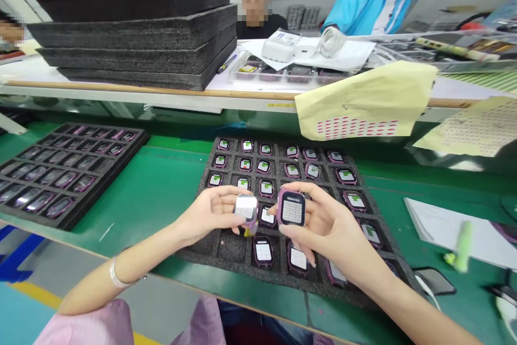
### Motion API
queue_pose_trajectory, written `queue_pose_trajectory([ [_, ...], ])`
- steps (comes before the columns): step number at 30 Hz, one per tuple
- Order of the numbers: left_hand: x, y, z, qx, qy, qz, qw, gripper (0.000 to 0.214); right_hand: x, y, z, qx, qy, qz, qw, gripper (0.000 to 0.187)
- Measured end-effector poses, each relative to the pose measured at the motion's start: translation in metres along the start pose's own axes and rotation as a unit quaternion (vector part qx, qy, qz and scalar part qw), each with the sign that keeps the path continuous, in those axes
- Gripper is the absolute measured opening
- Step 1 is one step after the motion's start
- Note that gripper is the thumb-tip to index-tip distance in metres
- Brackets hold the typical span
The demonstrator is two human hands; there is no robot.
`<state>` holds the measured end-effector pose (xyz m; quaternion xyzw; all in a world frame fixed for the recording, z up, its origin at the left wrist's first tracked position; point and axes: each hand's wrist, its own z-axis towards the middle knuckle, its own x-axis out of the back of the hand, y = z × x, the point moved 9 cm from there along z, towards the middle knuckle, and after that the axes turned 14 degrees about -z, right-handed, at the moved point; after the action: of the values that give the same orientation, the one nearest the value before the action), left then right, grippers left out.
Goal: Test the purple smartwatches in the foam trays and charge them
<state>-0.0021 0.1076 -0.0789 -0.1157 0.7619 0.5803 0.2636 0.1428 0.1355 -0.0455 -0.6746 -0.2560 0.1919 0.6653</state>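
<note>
While left hand (pixel 210 215) pinches grey watch (pixel 245 208), right hand (pixel 327 224) pinches purple watch (pixel 291 208).

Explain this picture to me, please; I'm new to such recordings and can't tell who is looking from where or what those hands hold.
There is no machine: a camera worn on a person's head looks down at their own bare hands. The left hand holds a pale-screened watch unit; the right hand holds a purple-cased watch unit. Beneath them, on a green bench, lies a black foam tray of similar units, some pockets bare. A second tray lies to the left. Another person faces us across the bench.
</note>
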Motion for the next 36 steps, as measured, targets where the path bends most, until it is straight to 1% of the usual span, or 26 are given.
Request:
queue_pose_trajectory([
  [2,-0.014,-0.004,0.012,0.018,-0.018,-0.085,0.996,0.044,0.007,-0.006,-0.002,0.015,0.018,0.005,1.0,0.048],
  [4,-0.026,-0.008,0.021,0.043,-0.036,-0.137,0.989,0.036,0.014,-0.013,-0.004,0.03,0.039,0.008,0.999,0.047],
  [8,-0.041,-0.015,0.031,0.071,-0.055,-0.172,0.981,0.033,0.027,-0.024,-0.008,0.051,0.079,0.003,0.996,0.046],
  [10,-0.042,-0.014,0.035,0.059,-0.045,-0.182,0.981,0.031,0.03,-0.026,-0.009,0.059,0.074,-0.003,0.995,0.047],
  [12,-0.041,-0.011,0.039,0.034,-0.022,-0.181,0.983,0.026,0.029,-0.028,-0.009,0.068,0.052,-0.001,0.996,0.048],
  [14,-0.04,-0.009,0.043,0.015,-0.004,-0.171,0.985,0.021,0.027,-0.028,-0.009,0.077,0.036,0.007,0.996,0.046],
  [15,-0.04,-0.009,0.045,0.014,-0.003,-0.167,0.986,0.019,0.027,-0.029,-0.01,0.08,0.037,0.009,0.996,0.044],
  [17,-0.041,-0.012,0.048,0.025,-0.011,-0.162,0.986,0.019,0.028,-0.029,-0.011,0.087,0.059,0.003,0.994,0.038],
  [20,-0.042,-0.02,0.048,0.071,-0.031,-0.164,0.983,0.02,0.033,-0.029,-0.013,0.09,0.107,-0.027,0.99,0.029],
  [23,-0.039,-0.028,0.045,0.121,-0.038,-0.191,0.973,0.018,0.039,-0.026,-0.012,0.078,0.148,-0.063,0.984,0.025],
  [25,-0.038,-0.031,0.043,0.141,-0.041,-0.207,0.967,0.017,0.042,-0.024,-0.011,0.069,0.164,-0.076,0.981,0.024],
  [27,-0.039,-0.034,0.041,0.152,-0.054,-0.206,0.965,0.019,0.042,-0.023,-0.01,0.067,0.166,-0.077,0.981,0.024],
  [32,-0.047,-0.038,0.037,0.161,-0.094,-0.193,0.963,0.032,0.039,-0.025,-0.01,0.074,0.144,-0.077,0.984,0.023],
  [36,-0.052,-0.033,0.037,0.143,-0.1,-0.221,0.96,0.031,0.038,-0.026,-0.011,0.076,0.139,-0.074,0.985,0.021],
])
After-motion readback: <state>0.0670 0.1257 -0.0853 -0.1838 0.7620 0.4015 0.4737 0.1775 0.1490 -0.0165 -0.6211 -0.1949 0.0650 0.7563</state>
